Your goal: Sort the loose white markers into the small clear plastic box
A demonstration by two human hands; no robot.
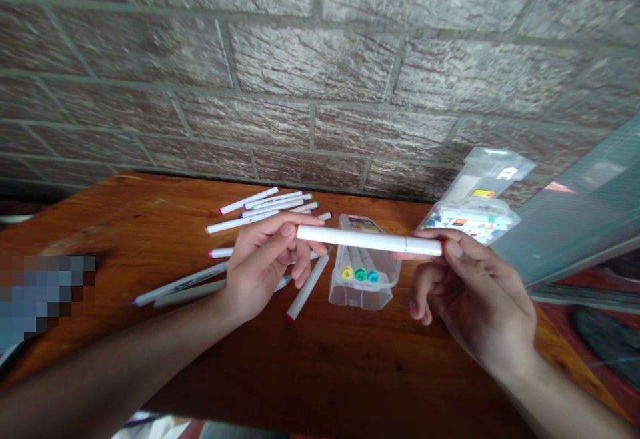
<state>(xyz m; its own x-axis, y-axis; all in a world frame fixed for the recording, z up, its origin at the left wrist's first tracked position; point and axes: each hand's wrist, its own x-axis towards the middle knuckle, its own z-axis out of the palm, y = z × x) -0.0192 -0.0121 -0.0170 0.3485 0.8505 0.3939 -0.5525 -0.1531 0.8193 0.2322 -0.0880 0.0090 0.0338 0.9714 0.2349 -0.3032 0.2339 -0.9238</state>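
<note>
A white marker (pixel 367 239) is stretched level between my two hands, above the table. My left hand (pixel 265 259) pinches its left end, where a bit of orange shows at the tip. The right end sits between the thumb and fingers of my right hand (pixel 480 292). Just behind and below the marker lies a clear plastic case (pixel 363 298), with yellow, green and blue capped markers (pixel 360 272) inside. Loose white markers (pixel 273 202) are scattered around and behind my left hand, some partly hidden by it. One with a red end (pixel 307 289) lies beside the case.
At the back right stands a second clear case (pixel 475 219), its lid raised, with several markers in it. The wooden table (pixel 350 359) meets a stone-block wall (pixel 320 59). A glass panel (pixel 575 212) borders the right side. A pixelated patch covers something at the left.
</note>
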